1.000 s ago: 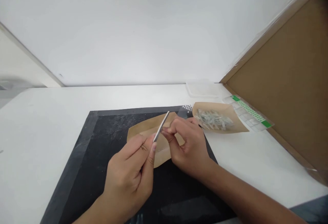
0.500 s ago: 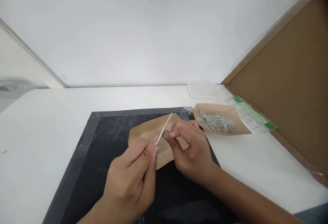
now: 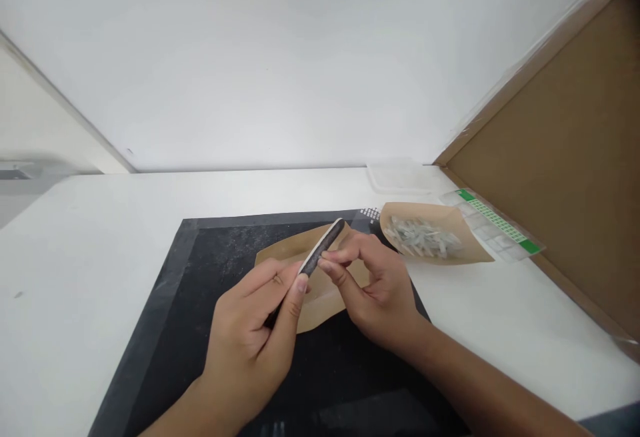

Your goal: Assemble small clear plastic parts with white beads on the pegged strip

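Observation:
My left hand (image 3: 257, 333) is closed on the lower end of a thin file (image 3: 327, 243), which has a dark face and a pale edge and slants up to the right. Beside the file's dark face, my right hand (image 3: 377, 290) pinches something too small to make out, its fingertips close to or against the file. Both hands are above a brown paper tray (image 3: 320, 311), partly hidden behind them, on a black mat (image 3: 190, 290).
Right of the mat, another brown paper tray (image 3: 473, 250) holds a pile of clear pieces (image 3: 423, 237). Beyond it lie a clear case with a green-edged label (image 3: 495, 220) and a translucent lid (image 3: 400, 180). A cardboard panel (image 3: 560, 157) stands at the right.
The file has turned in my left hand, so its dark broad face now shows instead of mostly its thin edge. My right hand has shifted only slightly.

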A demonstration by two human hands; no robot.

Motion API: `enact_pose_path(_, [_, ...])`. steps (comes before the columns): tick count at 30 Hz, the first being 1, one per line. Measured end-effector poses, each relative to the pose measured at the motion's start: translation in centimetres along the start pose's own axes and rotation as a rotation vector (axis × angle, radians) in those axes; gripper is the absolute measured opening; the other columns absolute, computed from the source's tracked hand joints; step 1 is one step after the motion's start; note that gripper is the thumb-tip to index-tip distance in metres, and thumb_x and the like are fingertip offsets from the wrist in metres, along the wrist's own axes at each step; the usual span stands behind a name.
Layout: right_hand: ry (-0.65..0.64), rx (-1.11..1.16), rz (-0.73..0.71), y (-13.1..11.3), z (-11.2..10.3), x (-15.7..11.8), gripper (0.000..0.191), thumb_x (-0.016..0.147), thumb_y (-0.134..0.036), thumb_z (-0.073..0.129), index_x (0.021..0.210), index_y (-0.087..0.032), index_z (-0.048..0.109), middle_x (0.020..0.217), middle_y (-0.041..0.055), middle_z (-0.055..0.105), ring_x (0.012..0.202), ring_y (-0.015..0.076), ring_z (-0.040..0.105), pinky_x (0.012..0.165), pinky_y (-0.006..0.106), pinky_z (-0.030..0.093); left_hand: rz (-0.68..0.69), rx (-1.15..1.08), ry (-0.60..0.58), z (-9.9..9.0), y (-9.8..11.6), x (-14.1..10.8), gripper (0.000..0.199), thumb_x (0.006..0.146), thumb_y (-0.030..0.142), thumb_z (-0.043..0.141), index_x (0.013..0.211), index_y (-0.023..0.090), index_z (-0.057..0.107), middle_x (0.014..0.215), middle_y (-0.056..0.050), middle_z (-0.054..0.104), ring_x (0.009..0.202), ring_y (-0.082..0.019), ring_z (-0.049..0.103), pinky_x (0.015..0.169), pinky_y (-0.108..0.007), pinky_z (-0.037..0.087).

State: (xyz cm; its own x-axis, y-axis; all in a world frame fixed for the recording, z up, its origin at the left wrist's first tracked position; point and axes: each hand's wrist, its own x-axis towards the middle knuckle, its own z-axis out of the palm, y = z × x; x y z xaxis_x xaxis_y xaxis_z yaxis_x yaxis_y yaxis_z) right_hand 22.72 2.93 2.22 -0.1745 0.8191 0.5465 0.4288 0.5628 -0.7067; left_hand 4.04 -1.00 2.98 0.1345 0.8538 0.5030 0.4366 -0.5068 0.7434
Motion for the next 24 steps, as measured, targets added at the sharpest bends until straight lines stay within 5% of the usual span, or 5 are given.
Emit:
enact_pose_path(11, [-0.047, 0.529, 0.354, 0.7, 0.0, -0.3, 0.015, 0.086, -0.031, 0.086, 0.084, -0.023, 0.074, 0.083, 0.0007, 0.075, 0.064, 0.0123, 0.068, 0.060, 0.027, 0.061, -0.036, 0.051, 0.010, -0.1, -0.1, 0.3, 0.027, 0.104, 0.018, 0.056, 0.116, 0.022, 0.080, 0.060, 0.003, 0.056, 0.072, -0.015, 0.067, 0.073, -0.025, 0.058])
enact_pose_path(15, [-0.050, 0.594, 0.398, 0.7, 0.0, -0.1, 0.013, 0.082, -0.028, 0.089, 0.085, -0.023, 0.077, 0.083, 0.0012, 0.077, 0.067, 0.0128, 0.070, 0.061, 0.026, 0.063, -0.090, 0.098, 0.038, 0.1, -0.6, 0.0, 0.026, 0.103, 0.023, 0.060, 0.121, 0.024, 0.078, 0.066, 0.002, 0.059, 0.076, -0.017, 0.070, 0.073, -0.027, 0.060])
enact_pose_path(19, [-0.114, 0.664, 0.420, 0.5, -0.1, 0.0, 0.012, 0.080, -0.024, 0.090, 0.085, -0.024, 0.079, 0.080, 0.0001, 0.077, 0.067, 0.0127, 0.072, 0.064, 0.026, 0.064, -0.176, 0.040, 0.087, 0.4, -1.3, -0.5, 0.042, 0.102, 0.025, 0.064, 0.144, 0.029, 0.065, 0.095, -0.002, 0.071, 0.072, -0.015, 0.070, 0.064, -0.026, 0.060])
enact_pose_path(24, [-0.200, 0.769, 0.421, 0.3, -0.3, -0.1, 0.013, 0.082, -0.020, 0.089, 0.088, -0.026, 0.079, 0.083, -0.0006, 0.079, 0.073, 0.0135, 0.074, 0.069, 0.028, 0.066, -0.042, -0.033, 0.012, 0.3, -1.4, -0.4, 0.034, 0.103, 0.014, 0.057, 0.129, 0.028, 0.074, 0.092, -0.002, 0.072, 0.077, -0.013, 0.070, 0.063, -0.023, 0.055])
